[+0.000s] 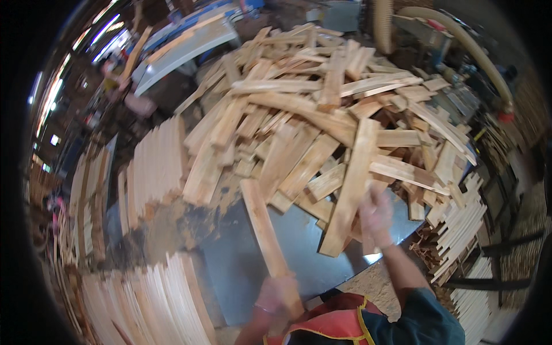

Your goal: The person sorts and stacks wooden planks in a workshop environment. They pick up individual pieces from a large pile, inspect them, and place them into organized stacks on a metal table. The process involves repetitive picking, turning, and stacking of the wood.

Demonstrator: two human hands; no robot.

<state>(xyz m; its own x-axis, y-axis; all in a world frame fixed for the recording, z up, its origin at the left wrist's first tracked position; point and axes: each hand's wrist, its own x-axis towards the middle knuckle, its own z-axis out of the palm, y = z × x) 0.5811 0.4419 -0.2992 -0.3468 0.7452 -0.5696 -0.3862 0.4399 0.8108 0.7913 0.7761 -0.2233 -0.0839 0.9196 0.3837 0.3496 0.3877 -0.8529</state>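
My left hand (279,294) is closed around the lower end of a narrow wooden board (263,227), which slants up and left over the grey metal tabletop (230,261). My right hand (376,217), smeared by motion, is at the right edge of a longer wooden board (351,187). That board lies at a slant across the front of a heap of loose boards (299,161). A short bit of wood shows just below the right hand; whether the fingers grip it or the long board cannot be made out.
Neat stacks of boards stand at the left (154,167) and near left (152,302). More strips (460,236) are piled at the right, beside dark metal bars (489,283). A ribbed hose (483,54) curves behind the heap. Another person (135,100) is at the far left by a grey table (187,49).
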